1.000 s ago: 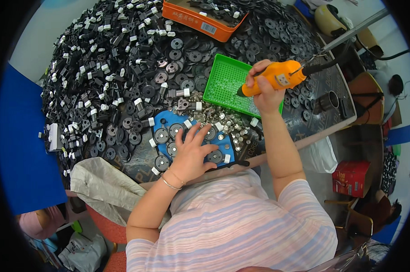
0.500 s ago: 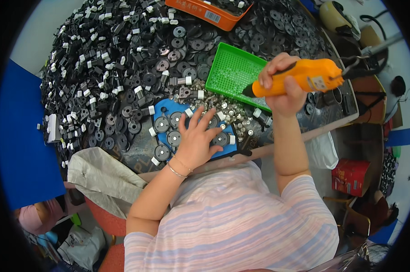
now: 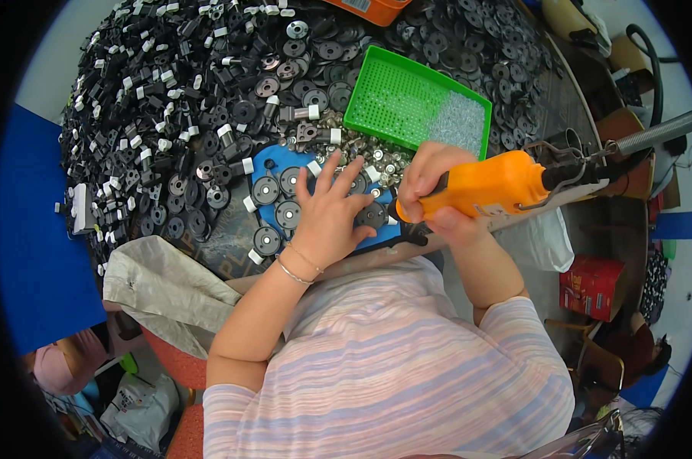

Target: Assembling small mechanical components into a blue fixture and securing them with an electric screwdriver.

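My right hand (image 3: 441, 191) grips an orange electric screwdriver (image 3: 487, 186), tilted so that its black nose points left, near the right end of a blue fixture plate (image 3: 281, 155). The tip is close to a black disc (image 3: 371, 216) there; whether they touch I cannot tell. With fingers spread, my left hand (image 3: 327, 210) lies over the plate, its fingertips at the discs and its thumb by the right-hand one. Several more black discs, such as the one at the lower left (image 3: 267, 240), sit on the plate with white-tipped parts beside them. My left hand hides part of the plate.
Beyond the plate stands a green perforated basket (image 3: 395, 88) with small silvery screws (image 3: 458, 118). Small round metal pieces (image 3: 392, 161) lie before it. A heap of black, white-tipped parts (image 3: 154, 99) covers the left, loose discs (image 3: 476, 53) the back. A coil spring (image 3: 656, 134) trails from the screwdriver.
My right hand has brought the screwdriver down and left, from over the green basket to the plate's right end. My left hand stays spread on the plate. The view has shifted slightly.
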Available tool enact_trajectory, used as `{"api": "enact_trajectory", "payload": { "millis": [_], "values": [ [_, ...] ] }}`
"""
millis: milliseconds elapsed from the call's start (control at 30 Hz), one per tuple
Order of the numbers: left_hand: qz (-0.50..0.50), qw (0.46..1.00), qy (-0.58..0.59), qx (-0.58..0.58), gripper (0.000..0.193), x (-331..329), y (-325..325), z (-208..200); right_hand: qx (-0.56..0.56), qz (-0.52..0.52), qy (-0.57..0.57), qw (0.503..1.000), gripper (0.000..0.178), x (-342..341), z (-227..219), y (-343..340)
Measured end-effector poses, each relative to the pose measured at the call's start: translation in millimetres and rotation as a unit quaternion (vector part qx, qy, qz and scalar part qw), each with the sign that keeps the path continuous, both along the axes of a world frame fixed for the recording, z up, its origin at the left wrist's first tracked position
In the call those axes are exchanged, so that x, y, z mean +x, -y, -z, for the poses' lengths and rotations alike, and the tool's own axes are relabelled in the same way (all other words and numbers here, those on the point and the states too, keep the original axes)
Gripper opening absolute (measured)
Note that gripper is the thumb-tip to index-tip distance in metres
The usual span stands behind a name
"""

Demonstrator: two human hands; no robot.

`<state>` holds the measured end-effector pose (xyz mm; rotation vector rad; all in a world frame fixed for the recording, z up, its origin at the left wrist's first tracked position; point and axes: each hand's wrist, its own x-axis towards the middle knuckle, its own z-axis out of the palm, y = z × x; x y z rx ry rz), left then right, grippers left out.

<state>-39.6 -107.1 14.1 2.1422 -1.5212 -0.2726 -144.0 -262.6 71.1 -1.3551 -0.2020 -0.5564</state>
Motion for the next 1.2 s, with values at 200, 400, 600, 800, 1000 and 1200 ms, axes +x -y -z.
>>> {"api": "enact_trajectory", "payload": {
  "millis": [200, 400, 600, 800, 1000, 1200],
  "values": [
    [-0.011, 1.000, -0.003, -0.008, 0.043, -1.3, -0.3, -4.3, 0.001, -0.020, -0.006, 1.000, 0.032, 2.4, -1.2, -1.5],
    [-0.008, 1.000, -0.007, -0.005, 0.043, 0.0, 0.7, -5.0, -0.027, -0.012, -0.010, 1.000, 0.031, -1.5, -3.8, -4.3],
    [-0.008, 1.000, 0.006, 0.005, 0.043, -0.4, 0.9, -6.3, -0.067, -0.035, -0.004, 0.997, 0.031, 1.2, -2.9, -5.7],
    [-0.012, 1.000, -0.010, -0.007, 0.044, -2.7, -0.6, -4.9, -0.073, -0.087, -0.012, 0.993, 0.025, 10.5, -4.8, 4.0],
    [-0.014, 1.000, -0.010, -0.005, 0.044, -3.3, -1.8, -1.5, -0.101, -0.121, 0.006, 0.987, 0.022, 15.8, -6.2, 6.8],
    [0.000, 1.000, 0.010, 0.021, 0.052, -3.6, -2.5, -7.7, 0.090, -0.163, 0.098, 0.978, 0.038, 7.2, -24.7, 16.8]
  ]
}}
